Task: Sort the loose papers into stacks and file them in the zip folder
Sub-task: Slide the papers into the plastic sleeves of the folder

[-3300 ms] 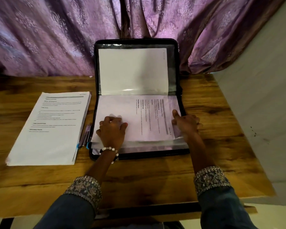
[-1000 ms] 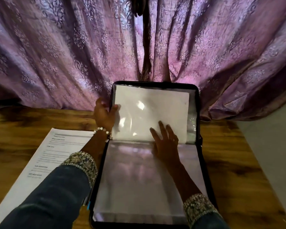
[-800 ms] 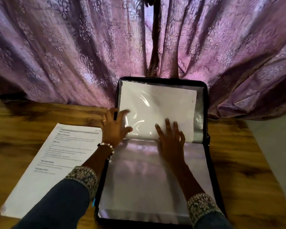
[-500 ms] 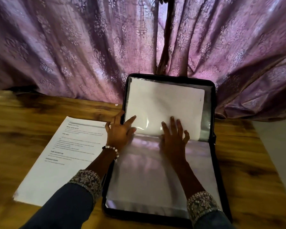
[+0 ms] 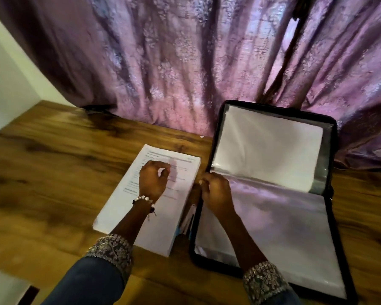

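Observation:
The black zip folder (image 5: 273,107) lies open on the right, its lid leaning back against the curtain. A clear sleeve holding a white sheet (image 5: 266,150) stands up in the lid, and another clear sleeve (image 5: 284,227) lies flat in the lower half. The stack of printed papers (image 5: 123,208) sits just left of the folder. My left hand (image 5: 153,181) is over the top sheet with fingers loosely curled, holding nothing I can see. My right hand (image 5: 216,194) is at the folder's left edge near the hinge, fingers curled; a grip is not visible.
The wooden table (image 5: 53,172) extends to the left of the stack. A purple curtain (image 5: 185,62) hangs along the back edge. A white wall (image 5: 5,84) is at far left. Something thin and blue (image 5: 185,225) sits between stack and folder.
Both hands have left the folder's sleeves and moved left. My left hand is now over the paper stack, my right at the folder's left edge. The view has swung left.

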